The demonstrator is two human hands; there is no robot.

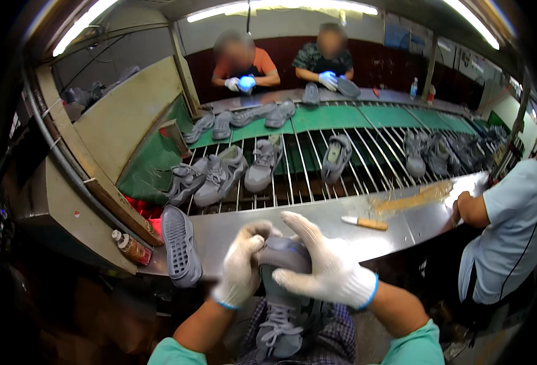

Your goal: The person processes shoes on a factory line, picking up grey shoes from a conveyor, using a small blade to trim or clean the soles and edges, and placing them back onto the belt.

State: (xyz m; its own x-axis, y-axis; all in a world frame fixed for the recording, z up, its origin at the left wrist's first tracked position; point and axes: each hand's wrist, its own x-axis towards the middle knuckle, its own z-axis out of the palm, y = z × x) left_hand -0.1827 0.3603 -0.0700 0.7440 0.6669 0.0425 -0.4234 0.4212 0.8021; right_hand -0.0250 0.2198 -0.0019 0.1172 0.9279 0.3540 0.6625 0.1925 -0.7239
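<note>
Shoe (280, 307) over lap (343, 331), off bench's (405, 235) near edge | Grip: left hand (241, 261), right hand (335, 267) clamped on its far end | Done: laced | Remaining: unclear; sole (182, 246), apparently loose, at bench's near-left corner

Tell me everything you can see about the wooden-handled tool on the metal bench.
The tool has a short, pale blade and a tan handle that looks wooden. It lies on the shiny metal bench, blade toward the left, handle toward the right, beyond and to the right of the person's gloved right hand. Only the bench touches it. Its edge is too small to make out.
</note>
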